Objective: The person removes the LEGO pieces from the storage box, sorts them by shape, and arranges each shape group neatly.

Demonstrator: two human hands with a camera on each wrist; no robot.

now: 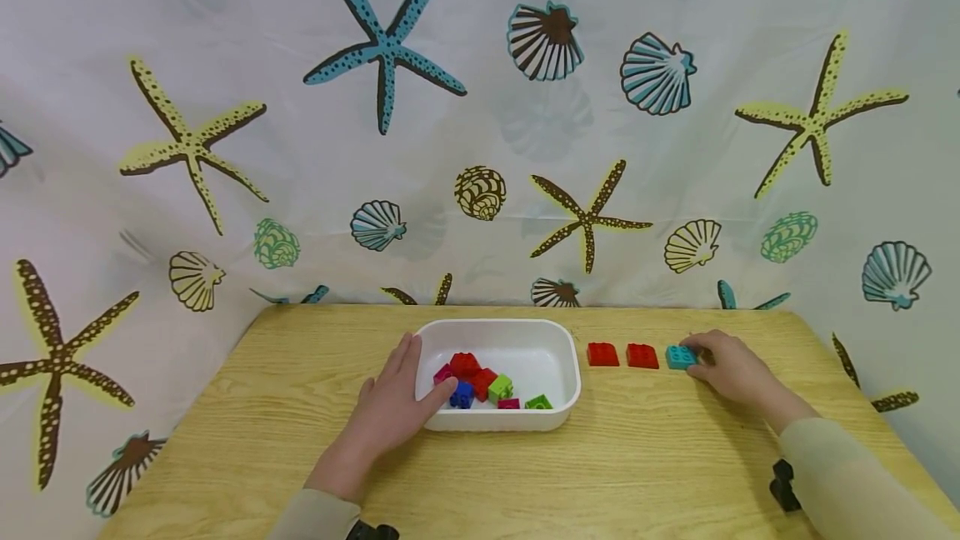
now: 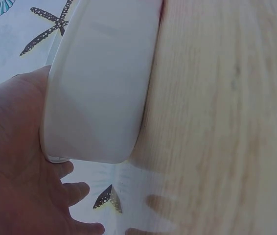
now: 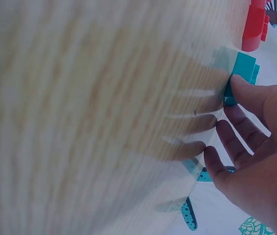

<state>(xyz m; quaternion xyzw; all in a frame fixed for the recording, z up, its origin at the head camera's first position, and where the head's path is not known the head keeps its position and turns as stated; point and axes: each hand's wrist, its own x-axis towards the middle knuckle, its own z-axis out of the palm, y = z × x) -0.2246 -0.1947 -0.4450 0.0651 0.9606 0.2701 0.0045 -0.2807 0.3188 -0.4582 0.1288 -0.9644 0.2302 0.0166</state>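
I am watching the right hand (image 1: 731,369) on my feed, and its grip is clamping on a teal block (image 1: 680,357): the thumb and index finger are pinching it while the other fingers are spreading beside it in the right wrist view. The block is sitting on the wooden table (image 1: 600,482), to the right of the tub, and is forming the right end of a short row. Just to its left a red block (image 1: 642,357) is lying, and a second red block (image 1: 603,354) is lying beyond that, each standing slightly apart from its neighbour.

On the other side I am seeing the left hand (image 1: 390,408) resting against the left end of a white tub (image 1: 498,421). Its grip is lying apart, the fingers stretching along the outside and the thumb reaching over the rim. Inside the tub I am making out a loose heap of red, pink and green pieces, with a blue block (image 1: 462,395) lying near the thumb. Behind the table a pale cloth (image 1: 480,107) is hanging, showing starfish and shells.
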